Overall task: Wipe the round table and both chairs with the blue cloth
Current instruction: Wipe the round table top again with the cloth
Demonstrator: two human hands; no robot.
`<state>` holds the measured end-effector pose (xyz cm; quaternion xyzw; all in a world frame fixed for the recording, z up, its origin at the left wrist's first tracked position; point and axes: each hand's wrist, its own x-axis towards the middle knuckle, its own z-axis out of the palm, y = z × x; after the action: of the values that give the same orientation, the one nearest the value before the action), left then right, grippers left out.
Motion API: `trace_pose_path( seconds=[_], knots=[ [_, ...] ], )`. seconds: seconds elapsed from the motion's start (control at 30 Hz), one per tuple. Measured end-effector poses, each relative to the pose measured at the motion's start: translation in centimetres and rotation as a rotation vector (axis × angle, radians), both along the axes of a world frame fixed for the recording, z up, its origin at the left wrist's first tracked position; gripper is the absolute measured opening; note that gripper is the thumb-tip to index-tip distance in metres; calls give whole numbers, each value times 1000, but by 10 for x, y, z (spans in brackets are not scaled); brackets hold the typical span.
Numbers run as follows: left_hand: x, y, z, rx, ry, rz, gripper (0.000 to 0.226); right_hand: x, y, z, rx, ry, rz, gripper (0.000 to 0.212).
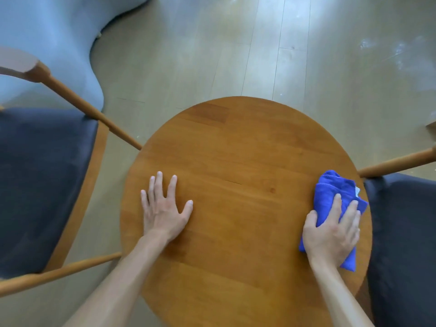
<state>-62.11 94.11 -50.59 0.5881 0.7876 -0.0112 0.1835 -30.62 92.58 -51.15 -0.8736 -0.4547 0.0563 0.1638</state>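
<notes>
**Blue cloth pressed at the table's right edge, left hand braced flat**

Farthest out beyond the left hand stands the left chair (44, 185), its dark seat cushion framed in pale wood, one wooden arm angling in until it meets the table rim above that hand. Behind the chair, up and away from both hands, a light blue upholstered shape (54, 43) sits on the wood-plank floor (236, 55).

The left hand (165, 208) lies palm down on the round table (236, 149), fingers straight and spread, holding nothing. It rests on the left part of the tabletop, a little in from the rim.

Between the two hands the brown tabletop shows bare grain and a small dark knot.

The right hand (332, 232) presses down on the blue cloth (330, 190), fingers lying fairly straight over the bunched fabric and the thumb tucked against its near side. The cloth sits under and ahead of this hand, right at the table's right edge, with folds sticking out past the fingertips and a corner trailing back below the wrist. The two hands are well apart.

Just outside the right hand, the right chair (405, 232) shows its dark cushion close against the table rim, a wooden arm slanting in above the cloth.
</notes>
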Motion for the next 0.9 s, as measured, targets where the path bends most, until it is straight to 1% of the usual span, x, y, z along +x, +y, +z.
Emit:
trace_pose_path(
  seconds=[0.13, 0.2, 0.3, 0.37, 0.47, 0.53, 0.63, 0.77, 0.87, 0.9],
  knots=[
    [-13, -27, 3, -3, -36, -84, 75, -58, 3, 1, -10, 70, -144, 67],
    [-23, -37, 7, 21, -95, -79, 70, -95, 17, 0, -20, 89, -108, 64],
    [-39, -49, 14, 75, -197, -19, 62, -167, 40, -1, -38, 77, 96, 66],
    [-45, -58, 18, 110, -221, -7, 59, -220, 55, -2, -44, 84, 256, 66],
    [-52, -74, 20, 162, -237, -25, 50, -289, 63, -1, -60, 68, 560, 63],
    [-56, -82, 16, 193, -274, 40, 39, -315, 58, -1, -34, 40, 772, 59],
    [-62, -88, 16, 259, -397, 254, 27, -318, 44, -2, 16, 53, 989, 57],
    [-64, -83, 18, 369, -406, 435, 15, -284, 16, -6, 5, 90, 1272, 57],
    [-55, -70, 22, 357, -411, 503, 5, -243, 5, -8, -11, 75, 1436, 60],
    [-51, -67, 22, 335, -408, 502, 7, -228, 8, -8, -17, 64, 1466, 60]
  ],
)
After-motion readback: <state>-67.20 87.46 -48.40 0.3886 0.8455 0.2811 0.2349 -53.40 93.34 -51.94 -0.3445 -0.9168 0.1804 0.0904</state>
